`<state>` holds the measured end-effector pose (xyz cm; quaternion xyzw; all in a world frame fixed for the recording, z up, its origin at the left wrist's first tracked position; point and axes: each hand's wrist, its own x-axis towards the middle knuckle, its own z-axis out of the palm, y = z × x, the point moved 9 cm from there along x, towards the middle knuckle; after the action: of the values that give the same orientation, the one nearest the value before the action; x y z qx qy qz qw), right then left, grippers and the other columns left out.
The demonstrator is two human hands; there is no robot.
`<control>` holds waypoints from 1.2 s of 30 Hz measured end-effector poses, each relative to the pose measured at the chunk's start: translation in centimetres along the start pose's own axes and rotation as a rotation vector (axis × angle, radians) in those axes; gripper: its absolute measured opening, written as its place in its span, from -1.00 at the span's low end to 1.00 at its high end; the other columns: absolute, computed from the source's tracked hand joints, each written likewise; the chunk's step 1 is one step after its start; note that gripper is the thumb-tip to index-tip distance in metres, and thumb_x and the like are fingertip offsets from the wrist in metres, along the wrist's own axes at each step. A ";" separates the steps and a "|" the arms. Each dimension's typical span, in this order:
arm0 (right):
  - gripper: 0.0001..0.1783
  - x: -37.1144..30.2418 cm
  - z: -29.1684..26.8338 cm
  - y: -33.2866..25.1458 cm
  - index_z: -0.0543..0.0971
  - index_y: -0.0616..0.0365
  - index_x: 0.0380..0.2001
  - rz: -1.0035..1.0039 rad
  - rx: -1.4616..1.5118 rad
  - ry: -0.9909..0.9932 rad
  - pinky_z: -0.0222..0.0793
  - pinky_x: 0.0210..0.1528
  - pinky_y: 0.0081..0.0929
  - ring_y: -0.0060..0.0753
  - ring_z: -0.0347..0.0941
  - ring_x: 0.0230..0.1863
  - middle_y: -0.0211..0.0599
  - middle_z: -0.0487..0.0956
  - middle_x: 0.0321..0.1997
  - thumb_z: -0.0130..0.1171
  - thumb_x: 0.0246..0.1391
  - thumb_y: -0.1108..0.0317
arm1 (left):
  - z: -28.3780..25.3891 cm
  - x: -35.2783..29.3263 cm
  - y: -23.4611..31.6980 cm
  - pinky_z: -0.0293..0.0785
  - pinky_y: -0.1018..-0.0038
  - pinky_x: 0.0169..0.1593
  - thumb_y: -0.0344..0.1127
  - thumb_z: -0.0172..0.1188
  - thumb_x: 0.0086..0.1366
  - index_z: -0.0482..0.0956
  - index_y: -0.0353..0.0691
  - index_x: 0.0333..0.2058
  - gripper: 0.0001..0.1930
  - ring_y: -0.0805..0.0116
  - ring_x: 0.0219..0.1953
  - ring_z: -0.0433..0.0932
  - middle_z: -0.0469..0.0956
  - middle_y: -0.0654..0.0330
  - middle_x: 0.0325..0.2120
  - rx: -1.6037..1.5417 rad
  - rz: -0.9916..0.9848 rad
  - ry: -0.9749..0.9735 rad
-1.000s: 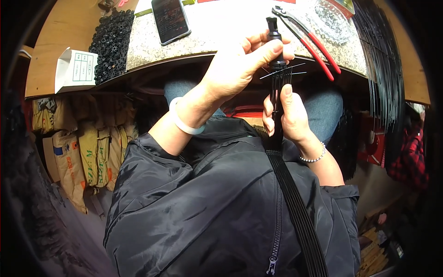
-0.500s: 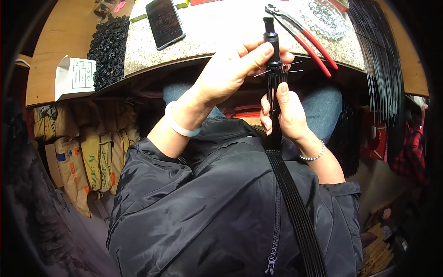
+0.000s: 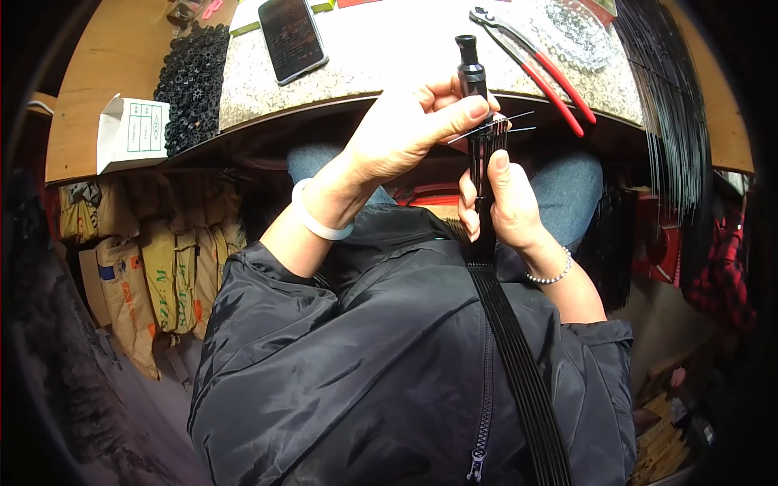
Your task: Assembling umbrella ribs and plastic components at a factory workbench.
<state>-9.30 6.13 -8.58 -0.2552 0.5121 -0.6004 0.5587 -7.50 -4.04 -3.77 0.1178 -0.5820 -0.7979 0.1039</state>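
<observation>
An umbrella frame (image 3: 472, 78) stands nearly upright before me, its black knobbed end over the table's front edge. My left hand (image 3: 401, 134) is closed round it below that end, thumb pressed at the joint where the ribs meet. A thin wire (image 3: 520, 129) crosses this joint and sticks out on both sides. Lower down, my right hand (image 3: 512, 202) grips the gathered black ribs (image 3: 519, 348), thumb pointing up along them. The ribs run down over my jacket. My left fingertips are partly hidden behind the frame.
Red-handled pliers (image 3: 545, 77) and a phone (image 3: 292, 40) lie on the pale tabletop (image 3: 356, 77). At left are a heap of small black notched parts (image 3: 190, 89) and a white box (image 3: 134, 134). Long thin rods (image 3: 668, 121) hang over the right edge. Sacks (image 3: 126, 300) stand below left.
My left thumb has slid down the frame towards the wire. The frame's top end has tipped slightly left and dropped a little. My right hand keeps its grip almost in place.
</observation>
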 end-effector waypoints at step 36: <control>-0.28 0.1 0.2 0.0 0.32 0.19 -0.57 -0.085 0.039 -0.174 0.19 -0.82 -0.58 -0.43 0.21 -0.88 -0.25 0.31 -0.84 -0.42 0.18 -0.30 | 2.2 -2.0 1.4 0.54 0.56 -0.23 -0.51 0.06 0.27 0.32 -0.40 0.09 -0.60 0.48 -0.39 0.57 0.52 0.08 -0.13 0.087 0.048 -0.164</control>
<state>-9.13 5.99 -8.54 -0.3168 0.4387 -0.6091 0.5798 -6.21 -1.89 -1.63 0.0426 -0.6254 -0.7760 0.0698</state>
